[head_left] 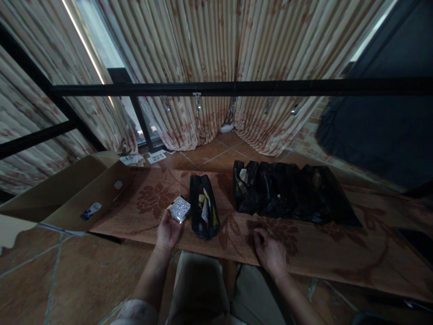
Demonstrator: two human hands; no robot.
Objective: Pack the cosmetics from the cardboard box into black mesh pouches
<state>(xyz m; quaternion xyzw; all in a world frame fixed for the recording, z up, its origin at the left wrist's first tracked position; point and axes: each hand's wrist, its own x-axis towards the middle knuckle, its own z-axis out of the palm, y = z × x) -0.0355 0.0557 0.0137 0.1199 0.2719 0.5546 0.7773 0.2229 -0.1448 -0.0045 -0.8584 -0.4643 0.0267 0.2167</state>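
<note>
My left hand [168, 231] grips a small flat box with a glittery silver face [180, 209], held just above the cloth. Right beside it stands a small black bag [204, 207], its top open, with yellow, white and pinkish items showing inside. My right hand [269, 253] rests on the near edge of the cloth, its fingers curled; whether anything is in them is hidden. Beyond that hand, several black bags [277, 192] stand packed together in a row, some with light-coloured contents visible.
A patterned reddish cloth [233, 243] covers the low bench. At the left is an open cardboard box [101, 194], with papers [156, 157] on the tiled floor behind. A black metal rail [216, 89] crosses before striped curtains [209, 49]. A dark cover [379, 117] hangs at the right.
</note>
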